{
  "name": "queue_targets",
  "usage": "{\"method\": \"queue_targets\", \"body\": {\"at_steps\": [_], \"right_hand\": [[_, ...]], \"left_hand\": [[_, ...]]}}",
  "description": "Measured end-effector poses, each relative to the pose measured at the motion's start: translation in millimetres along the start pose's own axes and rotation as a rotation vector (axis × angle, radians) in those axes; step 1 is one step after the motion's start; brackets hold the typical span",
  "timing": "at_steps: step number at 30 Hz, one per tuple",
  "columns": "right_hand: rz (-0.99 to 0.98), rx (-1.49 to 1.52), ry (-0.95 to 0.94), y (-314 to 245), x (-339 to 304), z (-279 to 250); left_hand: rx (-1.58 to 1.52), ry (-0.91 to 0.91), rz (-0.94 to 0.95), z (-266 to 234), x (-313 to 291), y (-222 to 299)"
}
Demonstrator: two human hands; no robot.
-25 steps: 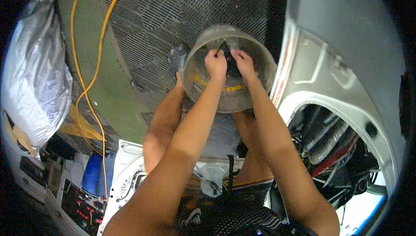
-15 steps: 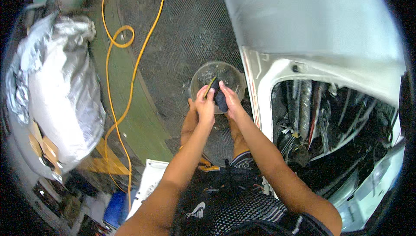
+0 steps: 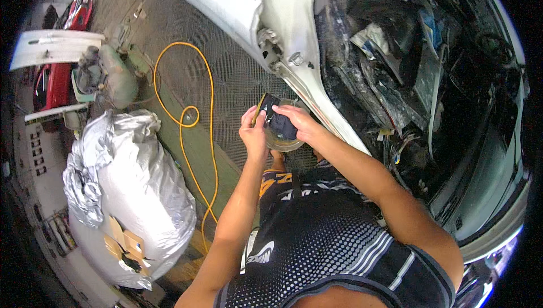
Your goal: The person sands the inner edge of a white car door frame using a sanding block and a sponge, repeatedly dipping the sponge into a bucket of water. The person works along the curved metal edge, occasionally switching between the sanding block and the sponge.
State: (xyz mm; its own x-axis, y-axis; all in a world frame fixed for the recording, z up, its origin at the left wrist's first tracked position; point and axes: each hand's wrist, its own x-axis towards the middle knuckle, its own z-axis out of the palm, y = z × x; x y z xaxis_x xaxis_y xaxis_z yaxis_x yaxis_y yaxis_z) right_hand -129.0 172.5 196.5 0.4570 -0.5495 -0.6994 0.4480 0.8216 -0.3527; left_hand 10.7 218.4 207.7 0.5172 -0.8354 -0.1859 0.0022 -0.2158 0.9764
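My left hand (image 3: 254, 131) is closed on a flat black block (image 3: 266, 104) with a yellow edge, thumb on its face. A dark, limp sheet (image 3: 283, 128), either cloth or sandpaper, hangs beside the block. The fingers of my right hand (image 3: 297, 121) are closed on this sheet, and the thumb side touches the block. Both hands are above a round, see-through bucket (image 3: 288, 148) on the floor, largely hidden behind them.
A white car body (image 3: 339, 130) with its dark engine bay uncovered stands close on the right. An orange hose (image 3: 212, 98) loops over the floor at left. Farther left is a bulky thing under a silver cover (image 3: 144, 178), with torn cardboard (image 3: 131, 244) on it.
The view has swung, bringing more of the car's front and the far left workshop into sight. My hands have turned the block so its black face shows more, and the dark sheet is more visible.
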Motion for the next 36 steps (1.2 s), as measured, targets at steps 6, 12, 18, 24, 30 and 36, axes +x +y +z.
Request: {"method": "queue_targets", "body": {"at_steps": [6, 12, 18, 24, 30, 36], "right_hand": [[-0.38, -0.144, 0.179, -5, -21, -5], [-0.353, -0.15, 0.028, -34, -53, -15], [-0.413, -0.172, 0.093, -31, -55, -21], [-0.355, 0.248, 0.019, -28, -43, -23], [-0.475, 0.189, 0.083, -41, -27, 19], [-0.758, 0.285, 0.276, -50, 5, 13]], "left_hand": [[0.139, -0.111, 0.094, 37, -23, 46], [0.515, -0.135, 0.623, 54, -20, 64], [0.658, -0.402, 0.684, 61, -24, 71], [0.146, -0.557, 0.246, 56, -18, 55], [-0.448, -0.687, -0.511, 61, -11, 55], [-0.349, -0.625, -0.475, 75, 10, 66]]}}
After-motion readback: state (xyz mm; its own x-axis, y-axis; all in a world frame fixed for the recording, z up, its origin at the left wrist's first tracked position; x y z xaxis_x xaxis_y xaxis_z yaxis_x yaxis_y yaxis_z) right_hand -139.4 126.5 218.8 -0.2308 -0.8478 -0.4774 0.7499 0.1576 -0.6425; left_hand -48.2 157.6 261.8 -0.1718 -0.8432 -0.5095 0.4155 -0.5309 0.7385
